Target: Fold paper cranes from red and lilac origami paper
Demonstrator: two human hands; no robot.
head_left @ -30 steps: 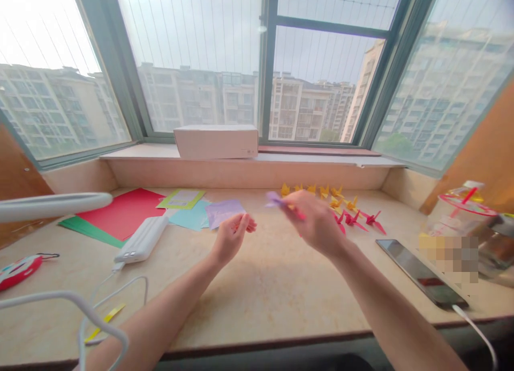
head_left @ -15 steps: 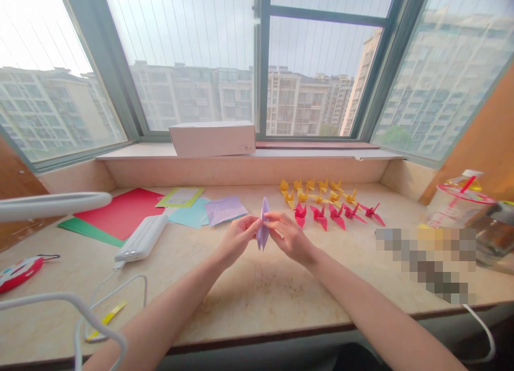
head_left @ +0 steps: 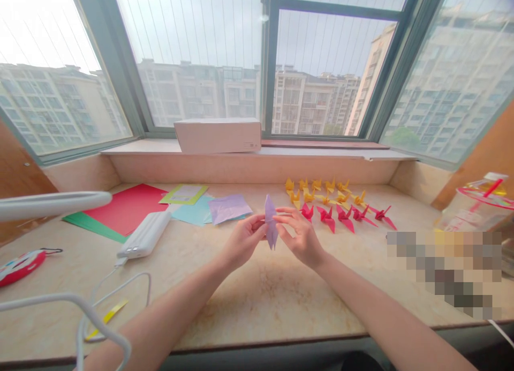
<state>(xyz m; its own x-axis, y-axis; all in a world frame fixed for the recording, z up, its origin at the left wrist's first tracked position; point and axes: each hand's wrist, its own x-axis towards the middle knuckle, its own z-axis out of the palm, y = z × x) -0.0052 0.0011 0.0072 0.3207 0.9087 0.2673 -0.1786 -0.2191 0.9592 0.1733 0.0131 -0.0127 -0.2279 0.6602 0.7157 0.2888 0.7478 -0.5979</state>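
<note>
A folded purple origami paper [head_left: 270, 224], slim and pointed at its top and split into points at the bottom, stands upright between my hands above the table. My left hand [head_left: 247, 240] pinches its left side between thumb and fingers. From the right, my right hand [head_left: 299, 234] has its fingertips at the paper's other edge, the thumb lower and a little apart from the fingers. Behind my left hand lies a flat purple sheet [head_left: 228, 207] partly over light blue sheets [head_left: 193, 210]. Beyond my right hand stand pink paper cranes [head_left: 345, 217] and yellow paper cranes [head_left: 317, 186] in rows.
On the left are red paper [head_left: 124, 210], green paper [head_left: 90, 226], a yellow-green packet [head_left: 184, 194], a white power bank [head_left: 145, 234] with cable, and a red-and-white item [head_left: 20, 269]. A white box [head_left: 219, 136] sits on the sill. At right stands a cup [head_left: 466, 210] with a straw.
The view has shifted slightly, so most things appear a little further right. The folded paper has turned to show more of its face, and my right fingers have spread somewhat.
</note>
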